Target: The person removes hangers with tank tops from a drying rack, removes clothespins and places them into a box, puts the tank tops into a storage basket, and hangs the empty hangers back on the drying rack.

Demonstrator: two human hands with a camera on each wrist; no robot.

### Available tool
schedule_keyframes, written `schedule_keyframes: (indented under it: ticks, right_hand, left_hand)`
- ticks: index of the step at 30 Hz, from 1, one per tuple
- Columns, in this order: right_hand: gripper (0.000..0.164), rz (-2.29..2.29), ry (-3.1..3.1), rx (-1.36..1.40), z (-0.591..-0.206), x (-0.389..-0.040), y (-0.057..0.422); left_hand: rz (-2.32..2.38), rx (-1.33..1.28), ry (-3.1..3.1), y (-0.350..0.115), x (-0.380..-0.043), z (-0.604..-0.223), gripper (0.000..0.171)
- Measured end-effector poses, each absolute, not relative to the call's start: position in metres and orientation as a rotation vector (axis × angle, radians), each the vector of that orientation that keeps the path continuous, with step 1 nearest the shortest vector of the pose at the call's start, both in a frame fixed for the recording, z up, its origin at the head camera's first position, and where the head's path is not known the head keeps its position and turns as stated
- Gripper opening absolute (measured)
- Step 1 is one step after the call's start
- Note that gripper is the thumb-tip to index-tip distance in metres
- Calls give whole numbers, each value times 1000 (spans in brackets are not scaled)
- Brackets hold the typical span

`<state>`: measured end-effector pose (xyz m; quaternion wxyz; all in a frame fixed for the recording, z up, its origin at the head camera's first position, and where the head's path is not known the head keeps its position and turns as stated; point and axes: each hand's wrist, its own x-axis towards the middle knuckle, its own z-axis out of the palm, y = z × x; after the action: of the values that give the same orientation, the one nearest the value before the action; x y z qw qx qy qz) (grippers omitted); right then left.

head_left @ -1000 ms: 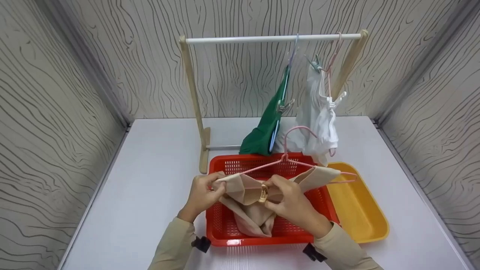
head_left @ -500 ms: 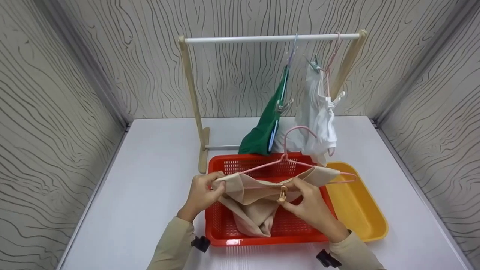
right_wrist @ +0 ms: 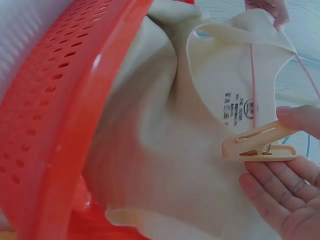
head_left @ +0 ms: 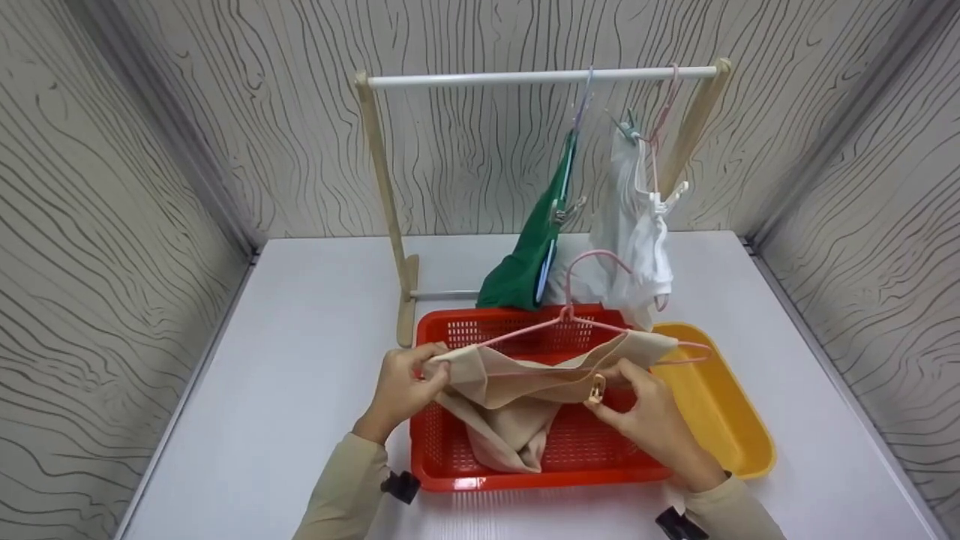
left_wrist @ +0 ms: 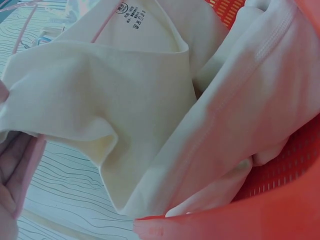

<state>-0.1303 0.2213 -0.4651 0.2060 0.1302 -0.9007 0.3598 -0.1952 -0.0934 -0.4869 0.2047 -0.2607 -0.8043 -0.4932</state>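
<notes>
Over the red basket [head_left: 465, 484], in the head view, one beige garment [head_left: 517, 390] is on one pink hanger [head_left: 567, 315]. The grip of the left hand [head_left: 405, 382] pinches its shoulder; the right hand [head_left: 649, 409] pinches one peg [head_left: 597, 388] near the neckline. Behind, one green garment [head_left: 525, 255] and one white garment [head_left: 626, 180] hang from one rail [head_left: 480, 79]. The left wrist view cuts off the left hand, but shows printed text [left_wrist: 131, 17] inside the neck, too small for reading. The right wrist view shows the peg between thumb and fingers; whether it touches the cloth, I cannot tell.
</notes>
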Motion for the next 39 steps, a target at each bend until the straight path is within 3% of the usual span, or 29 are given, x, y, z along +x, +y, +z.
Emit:
schedule_keyframes:
  ticks: [20,39]
  right_hand:
    - [31,1050,-2603,64,-467,-121,263]
    - [30,1028,-2538,39,-485,-117,301]
  left_hand:
    - [-1346,-754,-2217,-95,-195,-487,9]
    - [-1364,-757,-2206,-95,-197,-488,11]
